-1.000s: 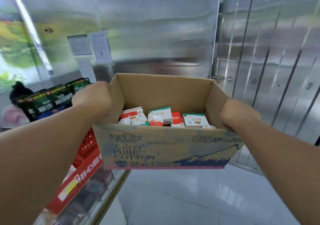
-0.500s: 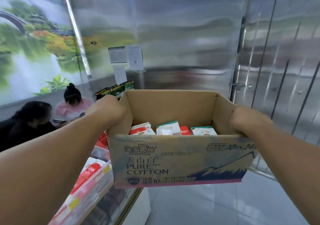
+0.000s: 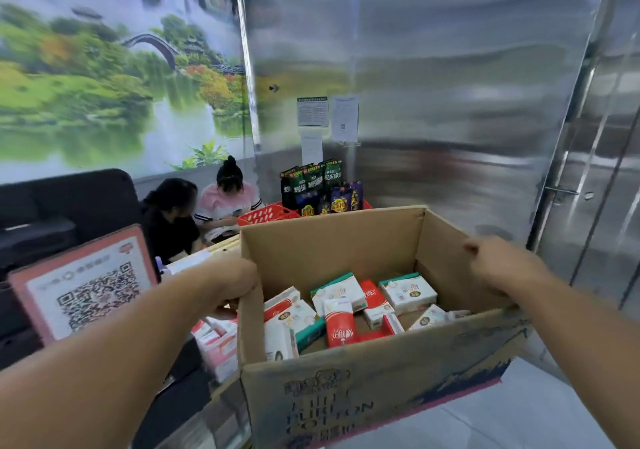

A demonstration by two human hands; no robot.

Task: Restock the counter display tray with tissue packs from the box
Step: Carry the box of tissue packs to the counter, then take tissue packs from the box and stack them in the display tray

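- The person holds an open cardboard box (image 3: 363, 389) in the air with both hands, one on each side wall.
- The left hand (image 3: 227, 284) grips the left wall of the box near its top edge; its fingers are closed around the wall and one fingertip shows below the hand.
- The right hand (image 3: 498, 263) grips the right wall; the hand is curled closed over the top edge, so its fingers are mostly hidden.
- Inside the box lie loose tissue packs (image 3: 346, 310), white with red or green parts, in a disordered pile on the bottom.
- The box is tilted, with its right side higher than its left side.
- Just to the left of the box, below the left hand, a tray (image 3: 216, 348) with white and pink packs stands on the worktop (image 3: 194, 403); it is blurred.
- A QR code sign (image 3: 86, 286) stands on the worktop, to the left of the left arm.
- Behind the box there is a red basket (image 3: 266, 213) with dark snack bags (image 3: 313, 187).
- Two people (image 3: 204, 209) sit behind the worktop.
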